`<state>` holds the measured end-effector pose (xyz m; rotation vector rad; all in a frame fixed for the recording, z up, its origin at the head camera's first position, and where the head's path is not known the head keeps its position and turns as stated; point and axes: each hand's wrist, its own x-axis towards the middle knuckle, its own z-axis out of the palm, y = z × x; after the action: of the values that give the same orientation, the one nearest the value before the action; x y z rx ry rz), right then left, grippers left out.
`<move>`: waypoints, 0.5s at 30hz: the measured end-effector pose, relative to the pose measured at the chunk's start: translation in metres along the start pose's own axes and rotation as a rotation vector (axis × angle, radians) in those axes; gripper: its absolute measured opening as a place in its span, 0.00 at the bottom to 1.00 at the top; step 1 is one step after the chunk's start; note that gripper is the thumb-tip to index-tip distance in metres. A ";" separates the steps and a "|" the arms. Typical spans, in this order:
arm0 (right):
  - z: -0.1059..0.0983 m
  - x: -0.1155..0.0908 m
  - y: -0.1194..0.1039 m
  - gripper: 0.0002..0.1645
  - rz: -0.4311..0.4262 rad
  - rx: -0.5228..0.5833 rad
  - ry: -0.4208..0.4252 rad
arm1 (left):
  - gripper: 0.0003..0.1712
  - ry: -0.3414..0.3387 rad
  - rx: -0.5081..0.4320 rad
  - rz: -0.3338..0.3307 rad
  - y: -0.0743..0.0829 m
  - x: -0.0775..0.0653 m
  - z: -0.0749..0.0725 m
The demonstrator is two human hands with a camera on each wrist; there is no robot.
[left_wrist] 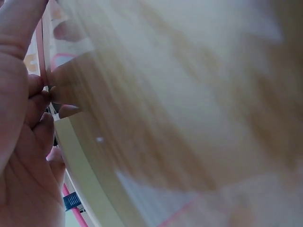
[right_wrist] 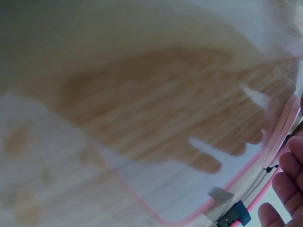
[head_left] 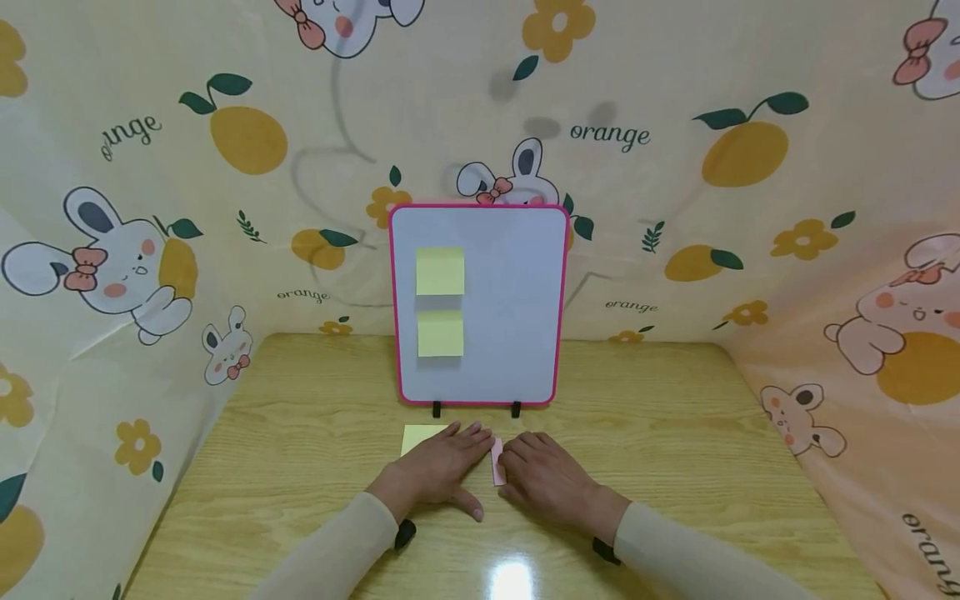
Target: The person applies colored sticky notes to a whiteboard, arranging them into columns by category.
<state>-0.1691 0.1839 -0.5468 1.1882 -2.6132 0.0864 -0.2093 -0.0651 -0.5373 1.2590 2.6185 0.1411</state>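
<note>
Head view: whiteboard (head_left: 510, 308) set toward worktop's (head_left: 300, 417) far edge; pale-pink pad (head_left: 497, 463) part-hidden by right hand (head_left: 555, 482), grip unclear; left hand (head_left: 438, 468) spread flat.

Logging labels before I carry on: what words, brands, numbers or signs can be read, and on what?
"orange": backdrop, upper right
"orange": backdrop, lower left
"orange": backdrop, lower right
"o…nge": backdrop, upper left, middle unclear
"orang": backdrop, right edge, cut off
Whiteboard, yellow notes, pink strip: none visible.
</note>
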 end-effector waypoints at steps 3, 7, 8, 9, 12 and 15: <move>0.001 0.000 0.001 0.15 0.004 -0.016 -0.017 | 0.70 0.000 -0.007 0.002 0.000 0.000 0.000; 0.002 0.000 0.000 0.17 0.018 -0.014 -0.073 | 0.70 -0.001 -0.006 0.000 0.000 0.000 0.000; 0.002 0.000 0.000 0.17 0.021 -0.011 -0.085 | 0.70 -0.001 -0.007 -0.002 0.000 0.001 0.000; 0.002 0.000 -0.001 0.17 0.024 -0.010 -0.098 | 0.70 -0.003 -0.007 -0.005 0.000 0.001 0.000; 0.001 0.001 -0.002 0.16 0.029 -0.012 -0.127 | 0.70 -0.008 -0.010 -0.012 0.000 0.001 0.000; 0.000 0.001 -0.003 0.16 0.031 -0.027 -0.144 | 0.71 -0.006 -0.009 -0.013 0.000 0.002 0.000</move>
<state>-0.1675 0.1808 -0.5464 1.1859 -2.7478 -0.0302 -0.2101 -0.0638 -0.5377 1.2379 2.6175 0.1473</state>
